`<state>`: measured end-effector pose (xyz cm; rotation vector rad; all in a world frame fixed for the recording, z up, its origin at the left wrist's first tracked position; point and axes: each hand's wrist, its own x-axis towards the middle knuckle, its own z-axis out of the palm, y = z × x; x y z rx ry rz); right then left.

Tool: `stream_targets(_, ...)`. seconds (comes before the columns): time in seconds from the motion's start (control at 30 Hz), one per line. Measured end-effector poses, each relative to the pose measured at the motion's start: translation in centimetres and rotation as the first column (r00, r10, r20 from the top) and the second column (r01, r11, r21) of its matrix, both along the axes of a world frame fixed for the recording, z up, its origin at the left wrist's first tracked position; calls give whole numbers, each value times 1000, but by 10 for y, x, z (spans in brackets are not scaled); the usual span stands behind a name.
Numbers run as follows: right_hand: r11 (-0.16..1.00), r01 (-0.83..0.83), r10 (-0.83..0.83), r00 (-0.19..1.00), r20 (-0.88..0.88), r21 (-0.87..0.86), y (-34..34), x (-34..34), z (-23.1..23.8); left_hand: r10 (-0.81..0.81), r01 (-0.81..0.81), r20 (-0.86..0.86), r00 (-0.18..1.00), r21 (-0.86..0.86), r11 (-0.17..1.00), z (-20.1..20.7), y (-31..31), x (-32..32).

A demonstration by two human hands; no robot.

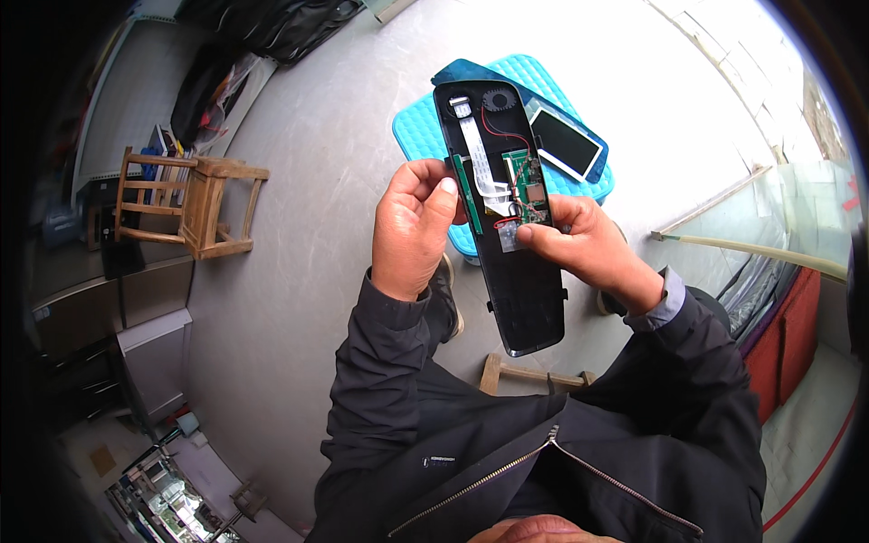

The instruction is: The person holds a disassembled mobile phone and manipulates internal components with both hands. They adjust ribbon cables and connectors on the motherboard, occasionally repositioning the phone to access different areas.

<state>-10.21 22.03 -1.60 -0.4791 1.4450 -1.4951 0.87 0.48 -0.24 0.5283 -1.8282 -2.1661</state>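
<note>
Between both hands is a long black plastic device housing [525, 308], its inside facing up, held over a stool. My left hand [409, 231] grips its left edge, thumb beside a narrow green strip [469, 195]. On the right edge, my right hand [593, 242] is closed with the thumb over the lower end of a green circuit board [534, 192]. A white ribbon cable [480, 154] runs from the top of the housing down to that board. Red wires reach a round black speaker [498, 100]. Fingers behind the housing are hidden.
Under the housing stands a light-blue padded stool [418, 129]. On it lie a dark-blue glassy panel [463, 70] and a white-framed screen [566, 145]. A wooden chair [195, 204] is to the left; glass panes [751, 213] lean at right.
</note>
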Motion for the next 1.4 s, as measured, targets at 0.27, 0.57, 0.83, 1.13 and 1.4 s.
stream_targets(0.27, 999, 9, -7, 999, -51, 34, -5, 1, 4, 29, -14, 142, 989, -104, 994, -3, -1, -1)
stream_targets(0.57, 999, -2, -5, 982, 190, 38, -5, 0, 0, 8, 16, 227, 974, -102, 995, -2, -3, 0)
stream_targets(0.83, 1000, 5, -13, 960, 278, 29, -3, -1, -7, 19, 1, 228, 973, -88, 996, 2, -2, 0)
stream_targets(1.13, 997, 10, -33, 942, 333, 73, -6, 0, -5, -17, 21, 135, 991, -22, 1000, 6, -1, 0)
stream_targets(1.4, 999, 7, -21, 933, 360, 38, -5, 1, -1, -58, 58, 64, 996, 6, 998, 11, 0, 0)
